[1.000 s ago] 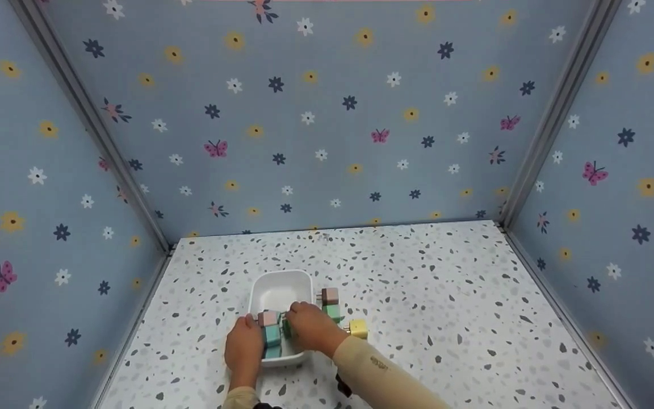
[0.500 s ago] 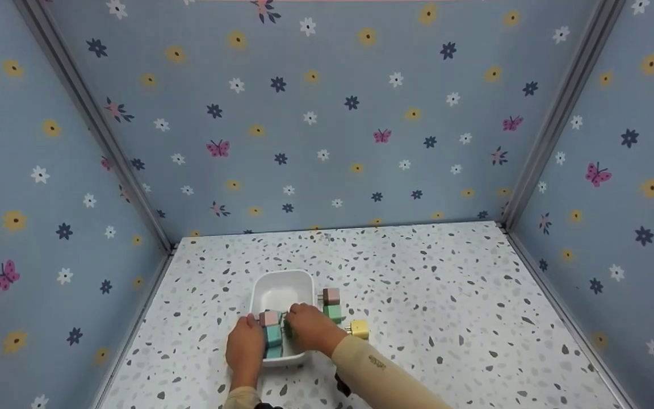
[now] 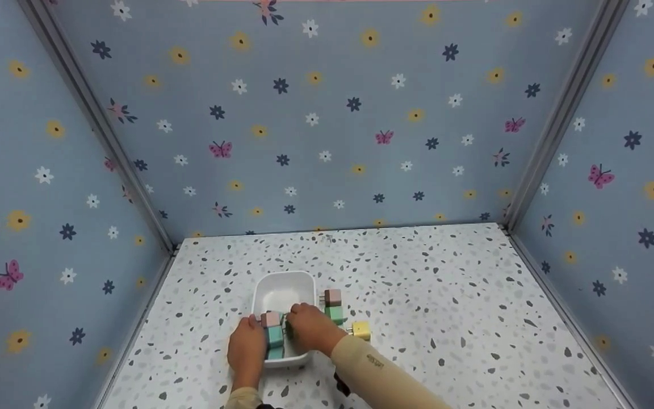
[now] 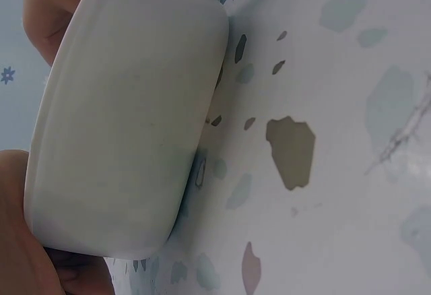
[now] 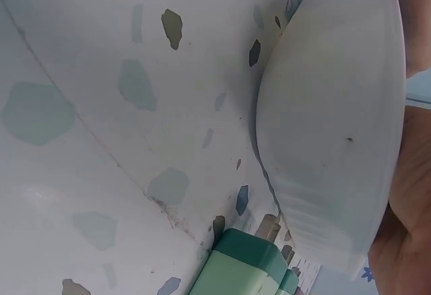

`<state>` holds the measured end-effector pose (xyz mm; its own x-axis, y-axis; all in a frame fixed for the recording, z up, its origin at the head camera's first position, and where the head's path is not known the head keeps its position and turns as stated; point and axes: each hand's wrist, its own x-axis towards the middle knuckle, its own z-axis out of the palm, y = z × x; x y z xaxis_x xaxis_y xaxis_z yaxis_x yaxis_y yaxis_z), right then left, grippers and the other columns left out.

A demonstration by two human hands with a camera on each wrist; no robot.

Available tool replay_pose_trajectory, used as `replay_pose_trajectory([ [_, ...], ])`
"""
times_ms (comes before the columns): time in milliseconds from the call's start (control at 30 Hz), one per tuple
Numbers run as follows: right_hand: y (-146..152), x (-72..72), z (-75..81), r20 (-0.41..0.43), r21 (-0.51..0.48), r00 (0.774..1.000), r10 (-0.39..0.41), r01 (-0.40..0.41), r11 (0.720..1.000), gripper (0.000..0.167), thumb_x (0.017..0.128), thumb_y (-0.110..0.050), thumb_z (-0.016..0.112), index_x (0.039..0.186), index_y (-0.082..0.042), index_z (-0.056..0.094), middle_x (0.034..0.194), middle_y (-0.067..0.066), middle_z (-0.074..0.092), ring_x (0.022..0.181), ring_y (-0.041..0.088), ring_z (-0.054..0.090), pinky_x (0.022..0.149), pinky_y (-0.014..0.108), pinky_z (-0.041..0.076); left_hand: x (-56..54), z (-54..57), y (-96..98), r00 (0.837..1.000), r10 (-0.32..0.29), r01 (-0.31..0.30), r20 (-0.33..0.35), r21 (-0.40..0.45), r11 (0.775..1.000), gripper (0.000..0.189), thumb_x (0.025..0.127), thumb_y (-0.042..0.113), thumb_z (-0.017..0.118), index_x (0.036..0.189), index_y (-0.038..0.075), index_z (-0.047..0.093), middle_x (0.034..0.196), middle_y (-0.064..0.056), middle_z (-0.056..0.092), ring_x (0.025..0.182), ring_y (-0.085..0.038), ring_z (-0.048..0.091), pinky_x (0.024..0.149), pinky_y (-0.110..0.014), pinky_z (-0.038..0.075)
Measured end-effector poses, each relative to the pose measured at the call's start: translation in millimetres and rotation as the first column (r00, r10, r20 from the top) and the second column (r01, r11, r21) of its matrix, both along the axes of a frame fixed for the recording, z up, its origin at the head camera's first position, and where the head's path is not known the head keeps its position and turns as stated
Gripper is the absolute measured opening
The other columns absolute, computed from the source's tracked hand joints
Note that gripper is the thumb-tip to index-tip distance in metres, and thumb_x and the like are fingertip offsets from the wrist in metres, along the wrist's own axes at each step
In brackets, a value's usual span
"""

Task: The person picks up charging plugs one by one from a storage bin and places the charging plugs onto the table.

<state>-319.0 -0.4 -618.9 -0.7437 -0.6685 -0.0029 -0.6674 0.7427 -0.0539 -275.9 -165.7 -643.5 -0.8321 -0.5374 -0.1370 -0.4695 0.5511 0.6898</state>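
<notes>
The dark green plug (image 3: 289, 328) is probably going to handle as light, stiff and slightly slick, so its body is offering a surer hold than its thin prongs. It is sitting within the white tub (image 3: 286, 292), at the fingertips of the right hand (image 3: 312, 329), which is apparently pinching it and largely hiding it. The left hand (image 3: 246, 343) is gripping the tub's left side, beside the pink plug (image 3: 272, 320) and a teal plug (image 3: 275, 336).

Small booth-like workspace: flower-print panels (image 3: 304, 136) on three sides, grey corner posts (image 3: 561, 113), speckled tabletop (image 3: 406, 295).
</notes>
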Motion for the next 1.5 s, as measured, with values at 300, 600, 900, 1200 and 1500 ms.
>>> replay_pose_trajectory([
  [300,-1.9,-2.6,1.6,-0.006,0.016,1.0,0.006,-0.006,1.0,0.032,0.088,-0.022,0.081,0.117,-0.014,0.071,0.108,-0.002,0.065,0.095,0.013,0.06,0.091,0.029,0.052,4.0,3.0,0.0,0.998,-0.019,0.019,-0.053,0.001,1.0,0.052,0.112,0.039,0.031,0.126,0.0,0.063,0.125,-0.024,0.069,0.112,-0.044,0.066,0.087,-0.055,0.05],
  [600,-3.8,-0.8,4.2,0.017,0.038,1.0,-0.015,0.015,0.999,0.033,0.09,-0.021,0.08,0.121,-0.015,0.071,0.112,-0.001,0.066,0.099,0.014,0.062,0.093,0.028,0.052,3.2,2.2,-0.3,0.999,-0.02,0.02,-0.031,-0.001,1.0,0.055,0.112,0.04,0.03,0.131,-0.001,0.061,0.127,-0.025,0.067,0.112,-0.044,0.066,0.087,-0.055,0.05],
  [900,-4.2,-2.5,4.6,0.01,0.05,1.0,-0.02,0.019,0.999,0.036,0.087,-0.022,0.083,0.12,-0.015,0.071,0.107,0.0,0.066,0.097,0.014,0.063,0.092,0.029,0.053,1.0,4.1,0.2,1.0,-0.017,0.017,-0.026,0.001,1.0,0.056,0.112,0.041,0.029,0.134,0.0,0.06,0.131,-0.024,0.066,0.117,-0.044,0.064,0.09,-0.056,0.049],
  [1200,-5.1,-2.0,4.3,-0.042,0.054,0.999,0.003,0.0,0.999,0.026,0.093,-0.02,0.077,0.117,-0.012,0.071,0.103,0.001,0.068,0.093,0.016,0.065,0.087,0.03,0.054,2.1,4.0,0.9,0.999,-0.021,0.022,-0.049,0.005,1.0,0.054,0.112,0.039,0.031,0.131,0.0,0.061,0.129,-0.025,0.066,0.117,-0.045,0.063,0.091,-0.057,0.049],
  [1500,-4.6,-1.0,2.0,-0.041,0.036,0.999,-0.007,0.009,0.999,0.023,0.095,-0.018,0.074,0.117,-0.012,0.072,0.104,0.002,0.069,0.093,0.015,0.066,0.087,0.03,0.054,3.2,2.7,1.6,1.0,-0.002,0.002,-0.017,0.024,1.0,0.054,0.112,0.04,0.03,0.134,0.002,0.06,0.132,-0.023,0.065,0.119,-0.044,0.063,0.093,-0.056,0.048],
])
